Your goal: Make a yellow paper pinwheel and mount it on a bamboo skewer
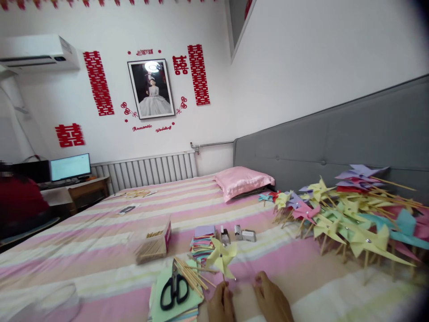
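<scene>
A pale yellow paper pinwheel (221,258) stands upright on its stick, with my left hand (221,302) closed around the stick just below the blades. To its right, apart from the pinwheel, my right hand (272,297) has its fingers curled loosely over the bedspread, and I see nothing in it. Left of my left hand, black-handled scissors (174,286) lie on a stack of coloured paper (160,306). Several thin wooden sticks (191,273) are spread beside the scissors. Behind the pinwheel is a pile of small coloured paper squares (203,243).
Many finished pinwheels (351,226) are heaped at the right, by the grey headboard (301,143). A box of sticks (156,243), small boxes (248,235) and a pink pillow (244,181) rest on the striped bed (110,250). A person in red (22,197) sits at far left near a monitor (70,167).
</scene>
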Demonstrator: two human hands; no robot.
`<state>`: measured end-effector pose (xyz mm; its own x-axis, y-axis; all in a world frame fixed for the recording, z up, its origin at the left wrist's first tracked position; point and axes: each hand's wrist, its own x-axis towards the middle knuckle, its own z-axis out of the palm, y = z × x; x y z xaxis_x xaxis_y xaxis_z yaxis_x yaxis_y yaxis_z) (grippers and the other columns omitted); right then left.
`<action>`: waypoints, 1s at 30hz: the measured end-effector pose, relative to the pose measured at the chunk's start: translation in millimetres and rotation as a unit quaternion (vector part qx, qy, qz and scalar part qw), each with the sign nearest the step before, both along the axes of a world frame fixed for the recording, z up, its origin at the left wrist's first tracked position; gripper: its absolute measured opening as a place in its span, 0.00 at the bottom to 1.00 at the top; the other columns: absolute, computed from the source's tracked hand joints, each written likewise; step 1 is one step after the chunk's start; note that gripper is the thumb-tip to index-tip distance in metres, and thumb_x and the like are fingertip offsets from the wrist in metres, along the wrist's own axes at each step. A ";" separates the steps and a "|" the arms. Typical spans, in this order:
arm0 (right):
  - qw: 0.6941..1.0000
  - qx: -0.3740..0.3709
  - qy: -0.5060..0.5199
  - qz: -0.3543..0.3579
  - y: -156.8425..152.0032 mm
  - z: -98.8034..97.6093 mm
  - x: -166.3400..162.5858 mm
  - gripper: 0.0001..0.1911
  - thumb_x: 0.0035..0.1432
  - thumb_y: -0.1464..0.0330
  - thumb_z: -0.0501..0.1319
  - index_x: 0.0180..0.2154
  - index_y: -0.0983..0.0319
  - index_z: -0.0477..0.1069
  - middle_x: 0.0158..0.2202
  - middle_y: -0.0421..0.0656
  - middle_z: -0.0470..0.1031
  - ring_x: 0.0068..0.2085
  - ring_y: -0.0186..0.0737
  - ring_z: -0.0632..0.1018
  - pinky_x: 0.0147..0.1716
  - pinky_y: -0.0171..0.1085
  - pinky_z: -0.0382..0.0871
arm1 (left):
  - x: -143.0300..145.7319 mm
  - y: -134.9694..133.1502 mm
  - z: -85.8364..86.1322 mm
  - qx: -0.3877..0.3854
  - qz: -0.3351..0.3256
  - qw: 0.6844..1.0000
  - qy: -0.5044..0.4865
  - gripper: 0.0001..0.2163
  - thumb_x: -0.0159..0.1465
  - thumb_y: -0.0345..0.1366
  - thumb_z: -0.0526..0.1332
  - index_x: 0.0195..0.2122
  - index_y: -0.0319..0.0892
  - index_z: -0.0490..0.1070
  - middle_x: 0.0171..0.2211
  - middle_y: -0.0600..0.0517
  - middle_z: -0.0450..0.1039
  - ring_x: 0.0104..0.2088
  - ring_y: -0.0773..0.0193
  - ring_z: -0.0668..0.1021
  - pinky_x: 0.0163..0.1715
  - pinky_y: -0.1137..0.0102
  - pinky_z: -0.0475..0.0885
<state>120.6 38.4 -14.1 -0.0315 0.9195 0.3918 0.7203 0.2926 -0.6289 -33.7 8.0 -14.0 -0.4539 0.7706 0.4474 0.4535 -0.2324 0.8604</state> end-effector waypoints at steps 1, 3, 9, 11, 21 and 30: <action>1.000 0.002 -0.005 0.000 -5.5 0.4 0.9 0.08 0.58 0.70 0.46 0.33 0.59 0.63 0.30 0.45 0.78 0.32 0.44 0.79 0.29 0.36 0.66 | 0.6 -3.2 -1.4 -0.005 -0.004 1.000 -0.001 0.23 0.56 0.55 0.49 0.29 0.41 0.73 0.16 0.49 0.73 0.14 0.61 0.72 0.16 0.69 0.66; 1.000 0.007 -0.016 -0.002 -15.6 1.3 2.5 0.09 0.59 0.70 0.46 0.32 0.58 0.63 0.30 0.44 0.78 0.32 0.43 0.79 0.28 0.35 0.66 | 1.2 -8.6 -5.0 -0.011 -0.012 1.000 -0.002 0.24 0.57 0.56 0.47 0.29 0.40 0.72 0.14 0.51 0.71 0.11 0.64 0.67 0.13 0.70 0.62; 0.998 0.028 -0.049 -0.015 -32.9 2.5 4.2 0.10 0.60 0.70 0.45 0.32 0.58 0.63 0.28 0.42 0.77 0.31 0.43 0.79 0.27 0.35 0.65 | -1.1 -19.9 -14.5 -0.012 -0.016 1.000 0.005 0.25 0.57 0.56 0.47 0.30 0.39 0.71 0.13 0.50 0.70 0.12 0.63 0.67 0.16 0.70 0.61; 0.997 0.035 -0.060 -0.024 -35.3 3.0 3.9 0.10 0.60 0.71 0.45 0.31 0.59 0.63 0.27 0.42 0.76 0.30 0.42 0.79 0.26 0.35 0.64 | -1.3 -22.8 -15.5 -0.011 -0.014 1.000 0.006 0.25 0.58 0.56 0.47 0.30 0.39 0.71 0.14 0.50 0.71 0.13 0.63 0.67 0.17 0.69 0.61; 0.987 0.084 -0.101 -0.095 -42.3 7.3 5.2 0.08 0.58 0.72 0.48 0.30 0.59 0.64 0.24 0.41 0.76 0.26 0.45 0.78 0.24 0.37 0.60 | -0.4 -28.0 -16.3 -0.003 -0.001 1.000 0.019 0.26 0.57 0.57 0.45 0.29 0.40 0.71 0.12 0.51 0.69 0.13 0.61 0.68 0.18 0.68 0.63; 0.976 0.139 -0.117 -0.118 -38.8 7.9 5.6 0.07 0.54 0.75 0.53 0.32 0.61 0.68 0.27 0.45 0.74 0.33 0.46 0.74 0.37 0.42 0.59 | -1.4 -28.0 -14.7 -0.006 -0.001 1.000 0.027 0.23 0.58 0.54 0.47 0.29 0.40 0.71 0.12 0.52 0.69 0.13 0.61 0.69 0.19 0.68 0.63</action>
<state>126.2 -0.4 -6.2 0.0505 0.7710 0.6348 0.9027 0.2367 -0.3593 -35.2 -20.0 -28.7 -0.4280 0.7771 0.4614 0.4993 -0.2223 0.8375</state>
